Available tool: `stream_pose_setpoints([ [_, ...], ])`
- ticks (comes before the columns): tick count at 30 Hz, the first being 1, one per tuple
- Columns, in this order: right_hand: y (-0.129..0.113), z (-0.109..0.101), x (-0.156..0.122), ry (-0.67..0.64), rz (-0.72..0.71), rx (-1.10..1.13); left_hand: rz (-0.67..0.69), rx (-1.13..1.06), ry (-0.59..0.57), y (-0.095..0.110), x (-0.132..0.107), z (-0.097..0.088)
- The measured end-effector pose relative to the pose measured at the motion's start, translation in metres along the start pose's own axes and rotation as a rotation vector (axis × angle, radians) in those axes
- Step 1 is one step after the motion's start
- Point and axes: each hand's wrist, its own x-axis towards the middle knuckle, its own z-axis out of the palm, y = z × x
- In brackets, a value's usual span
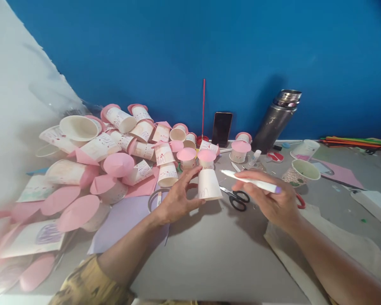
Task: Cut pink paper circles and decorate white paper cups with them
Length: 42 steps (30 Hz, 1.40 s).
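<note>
My left hand [178, 197] grips a white paper cup [208, 184] by its side, mouth down, above the grey table. A faint purple line shows low on the cup's wall. In my right hand [273, 197] is a white marker [252, 181] with a purple end, pinched between thumb and fingers. Its tip points left and stands a little apart from the cup. Black-handled scissors [238, 200] lie on the table between the two hands. Behind the held cup are cups with pink paper tops, one pink top [206, 155] right above it in view.
Many decorated cups with pink cones [118, 164] are heaped at the left. Purple paper sheets [123, 220] lie beside my left forearm. A phone [222, 129] and a dark steel flask [277, 120] stand by the blue wall. A speckled cup [301, 173] is at the right.
</note>
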Motion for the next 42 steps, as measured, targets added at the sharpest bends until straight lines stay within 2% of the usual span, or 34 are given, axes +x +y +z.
stream_pose_setpoints([
  [3,-0.006,-0.001,-0.001,-0.007,-0.127,0.101,0.000,0.021,0.024,0.002,0.001,0.001],
  [5,-0.007,0.001,-0.002,-0.043,-0.162,0.119,0.005,0.028,0.022,0.003,0.001,0.001],
  [9,-0.005,0.006,-0.003,-0.101,-0.117,0.111,0.018,0.020,0.004,0.003,0.001,0.001],
  [13,-0.005,0.008,-0.002,-0.126,-0.132,0.092,0.011,0.004,-0.008,0.003,0.000,0.003],
  [19,-0.007,0.007,0.000,-0.087,-0.110,0.021,-0.011,-0.049,-0.011,0.005,0.001,0.005],
  [23,-0.010,0.004,0.001,-0.166,-0.061,0.042,-0.028,-0.075,-0.007,0.004,0.001,0.007],
  [28,-0.010,0.002,0.001,-0.079,-0.040,-0.007,-0.028,-0.235,-0.024,0.001,0.003,0.008],
  [32,-0.007,-0.001,0.001,-0.137,0.002,0.038,-0.048,-0.324,-0.044,0.002,0.004,0.009],
  [37,-0.008,-0.003,0.000,-0.078,0.067,0.040,-0.101,-0.438,-0.044,0.005,0.005,0.011],
  [42,-0.008,-0.006,-0.002,-0.092,0.100,0.067,-0.167,-0.533,-0.038,0.009,0.005,0.010],
])
